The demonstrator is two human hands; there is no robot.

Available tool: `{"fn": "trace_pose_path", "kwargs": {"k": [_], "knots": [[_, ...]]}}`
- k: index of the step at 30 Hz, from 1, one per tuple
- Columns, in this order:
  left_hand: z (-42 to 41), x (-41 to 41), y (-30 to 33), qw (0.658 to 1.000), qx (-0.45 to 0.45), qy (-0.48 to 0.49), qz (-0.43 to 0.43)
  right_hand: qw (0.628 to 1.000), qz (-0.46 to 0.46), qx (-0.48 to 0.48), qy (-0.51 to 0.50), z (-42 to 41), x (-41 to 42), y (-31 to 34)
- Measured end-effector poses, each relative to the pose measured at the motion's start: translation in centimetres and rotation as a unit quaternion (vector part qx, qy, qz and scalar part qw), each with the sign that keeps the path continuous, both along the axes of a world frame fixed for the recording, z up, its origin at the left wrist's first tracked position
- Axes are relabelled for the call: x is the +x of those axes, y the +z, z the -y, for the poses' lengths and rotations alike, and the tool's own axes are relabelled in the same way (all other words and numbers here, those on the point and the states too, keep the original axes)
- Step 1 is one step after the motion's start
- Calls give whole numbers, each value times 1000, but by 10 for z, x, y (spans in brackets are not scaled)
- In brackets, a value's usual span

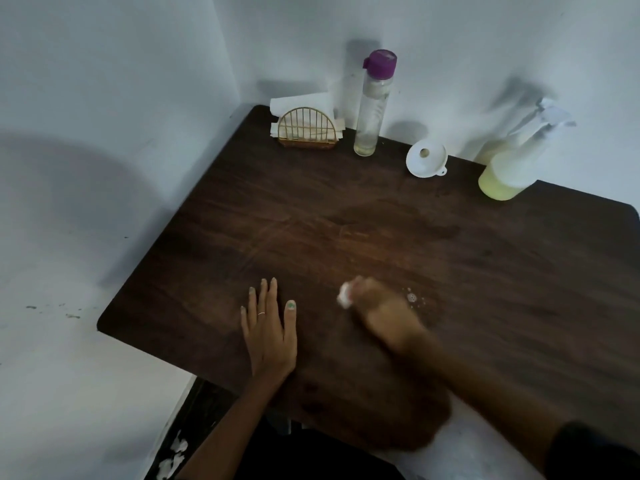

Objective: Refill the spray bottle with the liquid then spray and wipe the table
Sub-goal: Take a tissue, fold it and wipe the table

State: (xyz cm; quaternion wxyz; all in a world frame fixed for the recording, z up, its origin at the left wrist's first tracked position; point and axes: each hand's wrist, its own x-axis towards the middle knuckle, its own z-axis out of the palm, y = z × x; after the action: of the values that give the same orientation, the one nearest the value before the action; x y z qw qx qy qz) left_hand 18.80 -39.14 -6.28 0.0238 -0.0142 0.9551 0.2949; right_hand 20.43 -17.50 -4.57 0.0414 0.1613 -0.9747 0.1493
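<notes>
My right hand is blurred with motion and closed around a small white wad of tissue pressed to the dark wooden table. A few white foam droplets lie just right of that hand. My left hand rests flat on the table with fingers spread, holding nothing. The spray bottle, holding pale yellow liquid, stands at the back right with its white trigger head on. A tall clear bottle with a purple cap stands at the back, nearly empty.
A white funnel lies on the table between the two bottles. A gold wire napkin holder with white napkins sits in the back left corner. White walls border the table at the back and left.
</notes>
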Motion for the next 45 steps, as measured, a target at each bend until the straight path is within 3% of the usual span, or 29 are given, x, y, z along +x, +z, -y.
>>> {"fn": "trace_pose_path", "kwargs": {"k": [2, 4, 5, 7, 9, 13, 15, 17, 18, 20, 21, 23, 25, 27, 28, 30, 31, 35, 37, 39, 41, 45], "knots": [[0, 1, -3, 1000, -5, -11, -3, 986, 12, 50, -157, -64, -23, 13], [-1, 2, -5, 1000, -9, -18, -2, 920, 74, 41, -384, -117, -34, 25], [-1, 2, -5, 1000, -11, -18, -1, 887, 73, 39, -454, -129, -35, 30], [-1, 2, -5, 1000, -14, -15, -2, 862, 62, 11, -504, -124, -35, 31], [-3, 3, -5, 1000, -20, -13, -6, 881, 66, -39, -467, -86, -29, 25], [-7, 2, -5, 999, -44, -9, -6, 967, 80, -93, -222, 32, 29, 1], [-8, 2, -5, 998, -54, -9, -4, 996, 75, -19, -42, 73, 63, -10], [-9, 2, -6, 998, -60, -12, -8, 993, 66, 40, 93, 74, 73, -16], [-9, 2, -6, 998, -62, -13, -7, 992, 62, 55, 99, 64, 68, -16], [-8, 2, -6, 998, -65, -14, -5, 999, 42, 18, 3, 41, 45, -1], [-8, 2, -6, 998, -67, -16, -5, 998, -28, 16, -60, 21, 33, 6], [-8, 2, -6, 997, -69, -18, -5, 986, -11, 96, -134, -37, 12, 19], [-8, 3, -6, 997, -71, -19, -4, 945, 74, 95, -305, -102, 0, 30], [-9, 3, -6, 997, -77, -18, -5, 881, 69, 64, -464, -138, -5, 31], [-10, 3, -6, 997, -80, -17, -7, 865, 77, 44, -494, -140, -7, 26], [-10, 3, -6, 996, -84, -16, -7, 867, 80, -23, -491, -117, -9, 18], [-10, 3, -7, 996, -87, -15, -7, 888, 80, -31, -452, -95, -6, 14], [-11, 4, -8, 995, -97, -22, -4, 980, 64, -69, -178, 16, 44, 5], [-11, 4, -7, 994, -103, -28, -4, 998, 57, -6, -1, 58, 78, -7], [-10, 4, -7, 994, -107, -32, -6, 992, 39, 21, 117, 62, 89, -13], [-10, 4, -7, 994, -102, -31, -7, 991, 37, 22, 128, 40, 78, -6], [-10, 5, -7, 995, -98, -33, -8, 995, 6, 8, -99, -68, 32, 5]]}}
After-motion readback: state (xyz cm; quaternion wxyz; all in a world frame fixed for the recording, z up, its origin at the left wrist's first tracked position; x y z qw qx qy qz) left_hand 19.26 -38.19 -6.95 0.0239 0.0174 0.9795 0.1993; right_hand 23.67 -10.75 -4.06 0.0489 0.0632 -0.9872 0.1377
